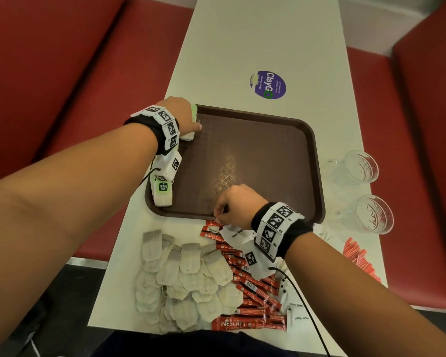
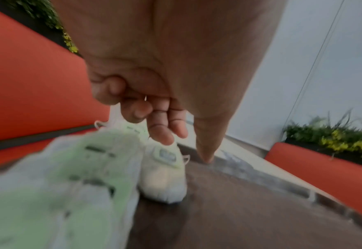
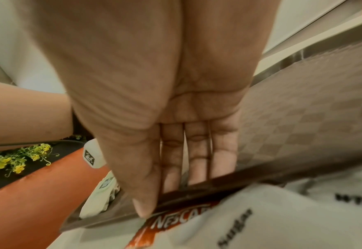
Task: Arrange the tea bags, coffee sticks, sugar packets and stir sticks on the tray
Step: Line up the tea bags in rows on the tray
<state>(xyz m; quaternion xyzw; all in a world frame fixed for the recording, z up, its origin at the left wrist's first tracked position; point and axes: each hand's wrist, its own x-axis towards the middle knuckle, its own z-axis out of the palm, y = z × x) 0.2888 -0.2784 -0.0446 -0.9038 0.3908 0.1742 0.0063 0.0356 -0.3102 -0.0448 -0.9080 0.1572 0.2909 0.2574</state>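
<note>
Head view shows the tabletop (image 1: 242, 47) carrying a brown tray (image 1: 255, 150), which takes up the middle, with loose supplies heaped at the near end. The step in hand looks like laying tea bags in a row down the tray's left edge, so each new bag should sit square against the rim, in line with the bag already lying near the front left corner (image 1: 162, 193), its string tucked so nothing trails over.

The heap of tea bags (image 1: 186, 276) lies nearest the person, with red coffee sticks (image 1: 252, 287) just beside it and a white sugar packet (image 1: 236, 231) under the right wrist. More red packets (image 1: 358, 256) lie far right; what they are is unclear.

The left hand (image 1: 180, 114) is at the far left corner, its fingers (image 2: 163, 128) curled down onto a tea bag (image 2: 165, 173) resting on the tray. The right hand (image 1: 236, 204) sits at the near rim, fingers (image 3: 197, 151) straight and together, gripping nothing, with a coffee stick and the sugar packet just outside the rim below it.
</note>
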